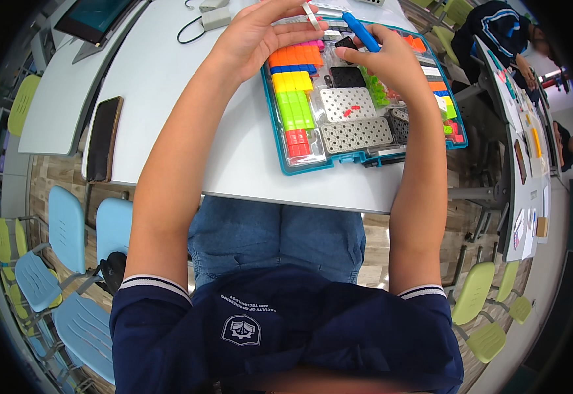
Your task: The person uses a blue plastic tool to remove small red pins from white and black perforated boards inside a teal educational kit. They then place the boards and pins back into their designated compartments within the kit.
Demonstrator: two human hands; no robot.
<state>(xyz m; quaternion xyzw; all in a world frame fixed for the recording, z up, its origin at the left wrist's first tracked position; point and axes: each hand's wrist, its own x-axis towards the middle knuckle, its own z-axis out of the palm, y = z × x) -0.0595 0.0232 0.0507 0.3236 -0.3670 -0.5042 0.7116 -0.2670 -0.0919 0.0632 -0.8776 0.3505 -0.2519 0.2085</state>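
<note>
My left hand (260, 41) is over the far left side of a parts box, its fingers closed on a thin pale strip-shaped piece (311, 16). A thick blue stick-like piece (361, 31) is in my right hand (393, 60), gripped between thumb and fingers and slanting up to the left. Beneath both hands lies the clear parts box with a teal rim (277, 141). Along its left side run orange (294, 58), yellow (292, 81), green (295, 109) and red blocks (297, 142). Perforated grey plates (356, 134) fill its middle. My right forearm hides part of the box.
A phone (104, 139) lies at the table's left edge. Further back are a white adapter with a black cable (215, 18) and a dark screen (96, 20). Blue chairs (67, 226) stand at the left. Another person (497, 39) sits at a table on the right.
</note>
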